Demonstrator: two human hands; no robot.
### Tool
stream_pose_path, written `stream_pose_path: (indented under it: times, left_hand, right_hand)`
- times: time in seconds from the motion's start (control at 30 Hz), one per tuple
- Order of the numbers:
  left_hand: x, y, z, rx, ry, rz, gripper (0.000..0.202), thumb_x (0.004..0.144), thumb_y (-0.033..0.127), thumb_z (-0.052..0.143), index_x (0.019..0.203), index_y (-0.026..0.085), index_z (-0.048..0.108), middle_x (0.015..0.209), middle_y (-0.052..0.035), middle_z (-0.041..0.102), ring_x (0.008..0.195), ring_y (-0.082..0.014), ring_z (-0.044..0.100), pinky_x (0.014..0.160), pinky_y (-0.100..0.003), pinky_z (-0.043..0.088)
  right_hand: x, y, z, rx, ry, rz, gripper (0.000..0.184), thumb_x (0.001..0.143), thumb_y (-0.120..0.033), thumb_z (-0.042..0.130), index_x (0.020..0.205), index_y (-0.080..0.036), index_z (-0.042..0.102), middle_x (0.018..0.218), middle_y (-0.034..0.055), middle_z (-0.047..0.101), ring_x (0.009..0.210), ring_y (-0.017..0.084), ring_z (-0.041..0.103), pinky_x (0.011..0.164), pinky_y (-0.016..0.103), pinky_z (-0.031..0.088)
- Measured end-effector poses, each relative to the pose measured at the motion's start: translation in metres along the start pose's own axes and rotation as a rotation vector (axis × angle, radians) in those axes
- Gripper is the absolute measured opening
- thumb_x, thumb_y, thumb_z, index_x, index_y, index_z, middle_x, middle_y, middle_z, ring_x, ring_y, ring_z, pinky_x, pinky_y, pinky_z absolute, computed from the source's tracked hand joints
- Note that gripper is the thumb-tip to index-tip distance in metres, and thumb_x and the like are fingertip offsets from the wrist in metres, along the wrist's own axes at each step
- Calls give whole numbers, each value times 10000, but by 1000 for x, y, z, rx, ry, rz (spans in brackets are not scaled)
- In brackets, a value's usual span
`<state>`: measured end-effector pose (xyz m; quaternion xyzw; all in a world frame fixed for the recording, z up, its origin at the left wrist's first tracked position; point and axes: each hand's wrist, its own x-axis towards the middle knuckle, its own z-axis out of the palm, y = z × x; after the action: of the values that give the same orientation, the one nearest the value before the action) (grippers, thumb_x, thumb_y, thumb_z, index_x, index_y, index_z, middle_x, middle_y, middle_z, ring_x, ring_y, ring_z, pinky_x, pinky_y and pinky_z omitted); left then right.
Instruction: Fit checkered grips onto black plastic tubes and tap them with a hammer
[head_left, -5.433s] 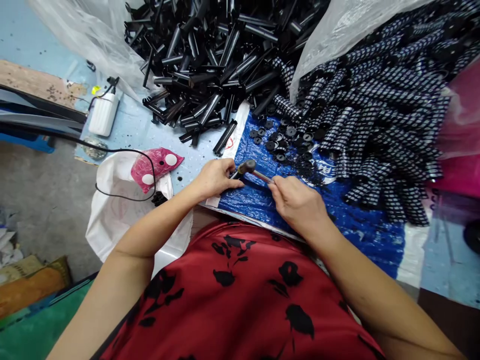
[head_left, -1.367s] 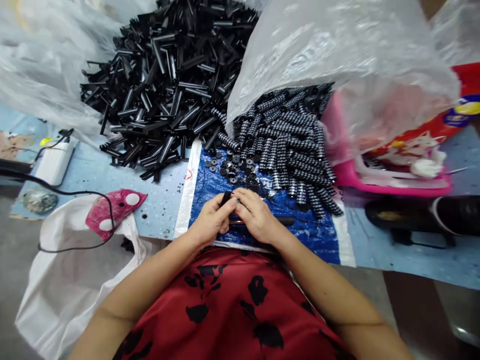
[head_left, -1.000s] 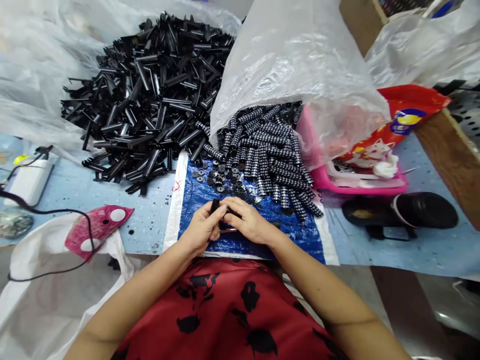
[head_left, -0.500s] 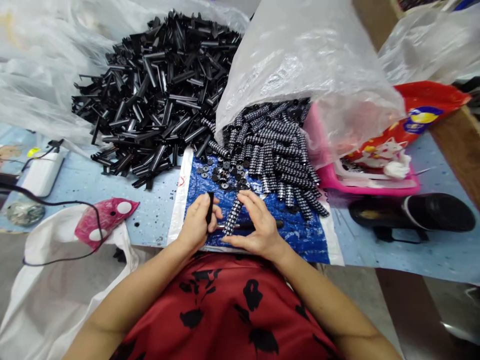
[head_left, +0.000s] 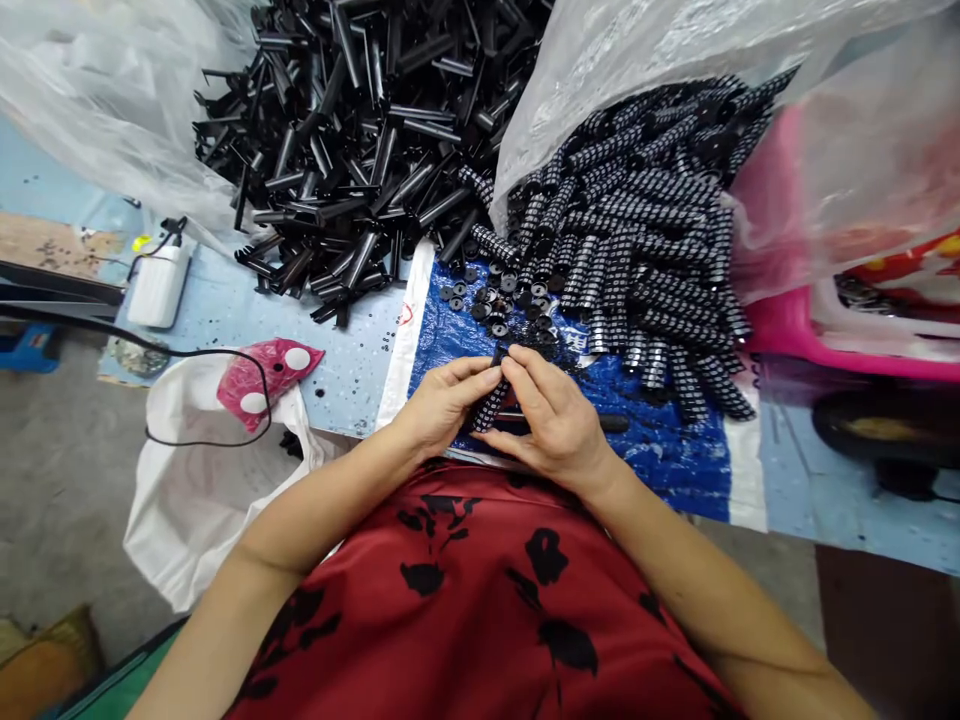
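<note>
A short black tube with rows of white marks [head_left: 491,404] is tilted between my hands, just above the blue plastic sheet [head_left: 442,345]. My right hand [head_left: 559,420] grips it from the right, with fingers at its top end and thumb near its lower end. My left hand [head_left: 442,400] closes at the tube's upper end on a small black piece [head_left: 500,354], mostly hidden by the fingertips. Behind the tube lies a rod-like tool with a black handle [head_left: 611,423]. Small black discs [head_left: 495,300] are scattered on the sheet beyond my hands.
A large heap of black plastic channel pieces [head_left: 360,150] lies at the back left. White-marked tubes [head_left: 630,230] are piled at the right, partly under clear plastic [head_left: 600,70]. A pink basket [head_left: 795,330] stands beyond them. A white bag [head_left: 172,520] hangs at the table's left edge.
My left hand has moved in to the tube's upper end with the black piece, meeting my right hand's fingers. The camera view has shifted left and down.
</note>
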<state>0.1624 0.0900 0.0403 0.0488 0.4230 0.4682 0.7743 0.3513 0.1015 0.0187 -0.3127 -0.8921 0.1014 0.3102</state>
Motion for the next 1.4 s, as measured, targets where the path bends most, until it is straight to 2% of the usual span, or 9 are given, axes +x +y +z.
stream_pose_path:
  times: [0.23,0.4,0.53,0.63,0.73,0.83,1.0,1.2,1.4]
  left_hand:
    - [4,1,-24,275,-49,23,568,704,500,973,1072,149,721,940,-43,759,749,-180,730,775,-356,621]
    - [6,22,-66,1181,83,665,321,947,376,757,1180,156,739,1090,-85,764,985,-196,701,950,-350,545]
    - [3,44,-81,1664,159,566,224,929,305,786,1096,155,770,1030,-82,728,975,-216,650,898,-351,482]
    - [6,54,-77,1643,125,349,291,842,350,880,1020,156,755,882,-27,670,801,-165,577,746,-301,403]
    - [11,59,-70,1552,114,219,336,791,360,919,950,144,717,720,27,571,663,-125,472,665,-285,313]
    - [17,64,-68,1560,91,207,347,774,358,922,904,139,686,719,27,572,665,-122,456,666,-284,284]
    - [27,74,-68,1620,7,155,399,729,361,934,803,150,603,716,26,552,686,-131,450,668,-289,270]
    - [36,70,-62,1749,-5,204,395,757,323,885,802,172,523,716,29,512,666,-131,391,657,-305,248]
    - [-27,77,-70,1631,-12,308,268,849,309,709,826,180,475,720,29,490,646,-115,404,635,-290,274]
  right_hand:
    - [-10,-1,2,74,-46,77,1180,833,-692,773,1706,-86,258,1601,226,485,1520,318,500,1255,457,479]
    - [-35,5,-12,-168,-212,92,375,923,-334,769,1236,-165,649,1129,51,721,1058,196,646,963,330,512]
    - [-28,3,-21,-161,-133,92,159,958,-194,694,1099,-135,652,971,43,686,897,136,592,857,260,478]
    - [-9,3,-18,-141,11,110,147,989,-143,613,1124,-111,661,960,56,682,875,117,591,824,231,464]
    - [6,5,-8,-237,-52,65,181,1007,-201,625,1153,-115,688,866,33,655,777,107,561,748,236,431]
    - [15,5,-4,-302,-141,33,203,1003,-256,659,1156,-130,704,804,14,632,718,107,528,693,259,391]
    - [18,-8,-8,-52,-2,-97,282,1014,-191,609,1261,-61,647,997,88,713,879,115,625,819,233,472]
    - [2,-15,5,-72,-215,-157,334,937,-250,748,1231,-113,666,806,5,631,715,116,558,718,278,453]
    - [-25,14,-20,-10,-145,37,237,900,-195,782,1116,-142,699,1022,16,725,899,104,658,844,237,516]
